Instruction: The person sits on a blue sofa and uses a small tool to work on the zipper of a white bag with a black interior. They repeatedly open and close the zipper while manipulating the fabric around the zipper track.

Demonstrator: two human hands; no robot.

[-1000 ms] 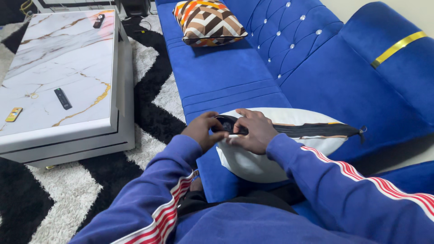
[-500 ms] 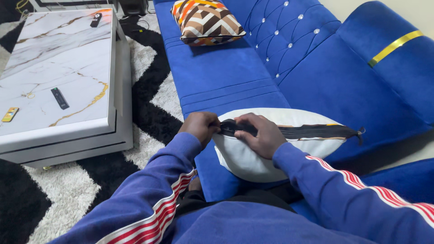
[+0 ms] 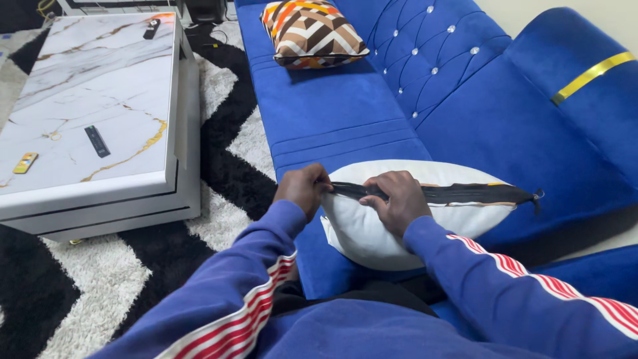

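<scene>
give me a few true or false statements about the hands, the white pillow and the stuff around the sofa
1. Both hands, the left hand and the right hand, grip the black strip that runs along the top of the white pillow. True.
2. The white pillow lies on the rug. False: it rests on the blue sofa, in front of the person.
3. A patterned cushion sits farther along the sofa seat, apart from the white pillow. True.
4. The marble-look table is bare. False: a dark remote, a small yellow object and another dark remote lie on it.
5. The person's sleeves are plain green. False: they are blue with red and white stripes.
</scene>
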